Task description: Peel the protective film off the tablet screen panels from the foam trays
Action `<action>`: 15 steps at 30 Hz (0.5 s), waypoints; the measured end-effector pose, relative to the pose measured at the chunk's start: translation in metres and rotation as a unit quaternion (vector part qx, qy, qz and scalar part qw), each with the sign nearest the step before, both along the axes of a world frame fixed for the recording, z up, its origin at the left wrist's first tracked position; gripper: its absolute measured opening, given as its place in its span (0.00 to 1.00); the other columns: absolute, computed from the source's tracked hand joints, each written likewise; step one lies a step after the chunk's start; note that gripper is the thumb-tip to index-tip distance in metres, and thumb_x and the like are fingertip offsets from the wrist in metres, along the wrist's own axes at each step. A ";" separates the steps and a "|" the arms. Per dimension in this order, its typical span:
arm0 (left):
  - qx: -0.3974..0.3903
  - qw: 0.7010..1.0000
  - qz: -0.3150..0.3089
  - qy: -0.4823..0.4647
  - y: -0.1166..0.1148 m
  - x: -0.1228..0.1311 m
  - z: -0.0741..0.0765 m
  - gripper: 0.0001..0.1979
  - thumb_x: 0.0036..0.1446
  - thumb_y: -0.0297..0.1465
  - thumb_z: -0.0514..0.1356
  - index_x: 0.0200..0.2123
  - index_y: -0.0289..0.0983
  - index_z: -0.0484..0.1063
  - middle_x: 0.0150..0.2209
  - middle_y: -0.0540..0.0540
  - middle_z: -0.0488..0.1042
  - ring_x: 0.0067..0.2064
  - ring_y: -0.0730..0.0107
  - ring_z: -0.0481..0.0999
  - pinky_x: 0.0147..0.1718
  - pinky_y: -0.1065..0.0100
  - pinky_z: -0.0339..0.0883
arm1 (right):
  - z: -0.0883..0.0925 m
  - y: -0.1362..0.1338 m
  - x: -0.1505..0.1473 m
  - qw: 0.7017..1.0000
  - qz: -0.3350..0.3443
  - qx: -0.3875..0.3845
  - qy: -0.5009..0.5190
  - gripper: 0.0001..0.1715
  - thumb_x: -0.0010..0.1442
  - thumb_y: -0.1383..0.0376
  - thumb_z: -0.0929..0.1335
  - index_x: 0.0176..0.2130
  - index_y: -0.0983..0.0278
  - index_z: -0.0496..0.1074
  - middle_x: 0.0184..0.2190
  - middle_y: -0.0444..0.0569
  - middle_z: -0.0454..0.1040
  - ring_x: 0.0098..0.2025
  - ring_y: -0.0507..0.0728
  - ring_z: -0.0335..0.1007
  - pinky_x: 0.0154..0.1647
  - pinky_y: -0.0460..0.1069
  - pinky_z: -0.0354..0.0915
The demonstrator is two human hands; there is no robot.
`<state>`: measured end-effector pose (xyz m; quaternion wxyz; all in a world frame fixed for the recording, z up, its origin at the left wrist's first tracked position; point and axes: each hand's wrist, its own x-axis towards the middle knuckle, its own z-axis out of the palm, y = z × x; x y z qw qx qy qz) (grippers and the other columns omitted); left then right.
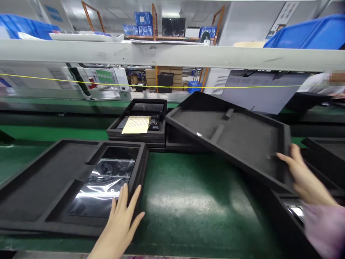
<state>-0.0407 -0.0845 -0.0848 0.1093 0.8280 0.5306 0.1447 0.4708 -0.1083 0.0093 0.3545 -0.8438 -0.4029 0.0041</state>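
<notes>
My left hand point(122, 212) lies flat with fingers spread on the near right edge of a black foam tray point(37, 187). A glossy dark panel in clear film point(104, 187) sits in that tray's right compartment. My right hand point(302, 172) grips the near right edge of another black foam tray point(229, 133), which is empty, tilted and lifted above the belt. Beneath my right hand another black tray point(293, 212) holds a shiny panel.
The green conveyor belt point(188, 201) runs across the view. A stack of black trays with a yellow sheet point(136, 125) on top stands behind. A white overhead beam point(172, 54), a yellow cord and blue bins lie beyond. A person sits at far right.
</notes>
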 end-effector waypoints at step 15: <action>-0.274 0.929 -0.231 -0.088 -0.006 0.092 0.067 0.27 0.64 0.40 0.48 0.65 0.42 0.53 0.66 0.45 0.55 0.68 0.59 0.51 0.66 0.50 0.42 | -0.048 0.174 -0.184 0.906 0.248 0.050 0.339 0.31 0.65 0.56 0.63 0.63 0.62 0.54 0.48 0.54 0.69 0.45 0.57 0.71 0.46 0.56 0.70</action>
